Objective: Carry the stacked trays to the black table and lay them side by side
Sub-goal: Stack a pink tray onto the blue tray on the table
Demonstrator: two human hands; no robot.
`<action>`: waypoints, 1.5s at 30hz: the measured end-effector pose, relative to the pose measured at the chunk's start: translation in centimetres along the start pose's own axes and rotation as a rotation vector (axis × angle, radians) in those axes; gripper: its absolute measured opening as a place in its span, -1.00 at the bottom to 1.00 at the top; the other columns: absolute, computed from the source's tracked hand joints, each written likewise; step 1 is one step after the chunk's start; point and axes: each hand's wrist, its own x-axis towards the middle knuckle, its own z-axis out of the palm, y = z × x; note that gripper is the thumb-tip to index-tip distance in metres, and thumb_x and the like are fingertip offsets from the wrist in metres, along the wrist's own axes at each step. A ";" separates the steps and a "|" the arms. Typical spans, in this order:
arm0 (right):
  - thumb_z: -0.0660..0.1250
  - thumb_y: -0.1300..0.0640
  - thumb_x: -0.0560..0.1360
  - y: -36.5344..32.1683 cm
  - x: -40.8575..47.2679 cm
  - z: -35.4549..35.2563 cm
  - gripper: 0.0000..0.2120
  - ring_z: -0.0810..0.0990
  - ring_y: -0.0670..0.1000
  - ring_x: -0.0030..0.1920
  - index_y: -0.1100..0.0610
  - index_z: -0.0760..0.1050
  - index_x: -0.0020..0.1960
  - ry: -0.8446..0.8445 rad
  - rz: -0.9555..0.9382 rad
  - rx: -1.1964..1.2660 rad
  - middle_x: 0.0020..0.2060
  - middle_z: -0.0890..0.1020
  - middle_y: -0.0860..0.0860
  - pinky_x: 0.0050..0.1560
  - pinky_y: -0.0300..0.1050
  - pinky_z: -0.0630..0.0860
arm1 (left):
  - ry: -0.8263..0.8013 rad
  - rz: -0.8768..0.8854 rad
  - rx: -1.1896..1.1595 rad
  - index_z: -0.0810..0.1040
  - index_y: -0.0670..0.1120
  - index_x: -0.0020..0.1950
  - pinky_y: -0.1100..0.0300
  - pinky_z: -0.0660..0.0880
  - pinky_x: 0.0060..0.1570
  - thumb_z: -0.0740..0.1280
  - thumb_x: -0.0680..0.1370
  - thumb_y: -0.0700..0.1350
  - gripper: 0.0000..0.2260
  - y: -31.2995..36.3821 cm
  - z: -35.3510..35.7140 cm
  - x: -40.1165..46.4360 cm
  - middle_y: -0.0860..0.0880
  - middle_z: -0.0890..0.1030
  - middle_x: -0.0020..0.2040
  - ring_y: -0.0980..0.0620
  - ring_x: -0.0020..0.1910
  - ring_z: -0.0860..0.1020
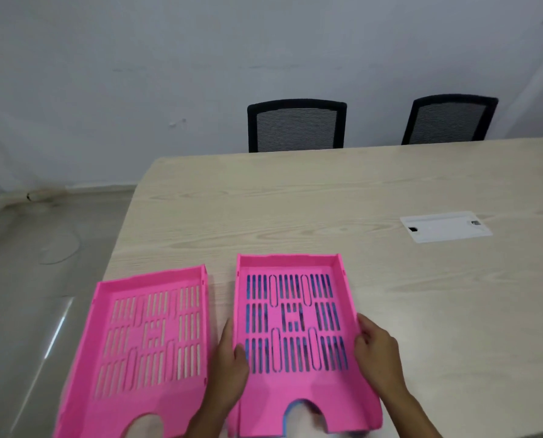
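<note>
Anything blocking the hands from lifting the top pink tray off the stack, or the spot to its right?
Nothing visible. The left hand and right hand already grip the sides of the top pink tray. The table to its right is bare; the other pink tray lies to the left.

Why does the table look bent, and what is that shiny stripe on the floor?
In the head view, the wide-angle lens curves the table edges; the stripe is light glaring off the glossy floor. Both hands and the near tray edge look slightly soft, probably from motion.
</note>
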 end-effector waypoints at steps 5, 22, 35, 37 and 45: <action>0.15 0.45 0.50 1.2 0.6 -1.1 -0.61 0.47 -0.13 -0.56 0.03 0.61 -0.02 0.038 -0.005 0.039 -0.41 0.66 0.02 -0.50 -0.32 0.49 | -0.022 -0.030 0.105 0.04 0.15 0.60 0.14 0.39 -0.49 0.09 0.66 -0.22 -0.44 0.0 1.7 0.6 0.05 0.47 -0.30 0.11 -0.47 0.41; 0.10 0.13 0.69 3.9 0.7 0.1 -0.69 0.61 -0.25 -0.08 0.02 0.51 0.35 -0.132 0.054 0.223 -0.06 0.67 -0.10 -0.25 -0.45 0.47 | 0.072 0.023 0.139 0.07 0.12 0.60 0.27 0.37 -0.40 0.10 0.67 -0.19 -0.47 -0.2 2.9 0.0 0.25 0.24 -0.28 0.19 -0.42 0.36; 0.09 0.13 0.69 5.4 3.5 -2.2 -0.69 0.66 -0.18 -0.11 0.03 0.52 0.33 -0.201 0.070 0.193 -0.08 0.68 -0.11 -0.30 -0.40 0.52 | 0.027 0.049 0.118 0.01 -0.03 0.62 0.46 0.39 -0.48 0.07 0.67 -0.26 -0.47 1.7 5.2 0.3 -0.32 0.63 0.06 0.30 -0.52 0.50; 0.09 0.12 0.69 5.3 3.5 -2.1 -0.70 0.66 -0.17 -0.11 0.00 0.51 0.32 -0.197 0.081 0.197 -0.07 0.69 -0.08 -0.31 -0.41 0.53 | 0.020 0.049 0.118 0.03 -0.04 0.61 0.47 0.43 -0.46 0.07 0.67 -0.25 -0.48 2.1 5.1 0.1 -0.04 0.61 -0.07 0.33 -0.48 0.54; 0.17 0.13 0.67 5.2 2.9 -2.3 -0.75 0.66 -0.27 -0.18 -0.04 0.51 0.28 -0.135 0.113 0.242 -0.10 0.65 -0.18 -0.36 -0.49 0.51 | 0.022 -0.001 0.078 0.32 -0.01 0.53 0.29 0.57 -0.34 0.09 0.67 -0.19 -0.59 1.6 5.0 0.4 0.02 0.69 -0.09 0.11 -0.26 0.67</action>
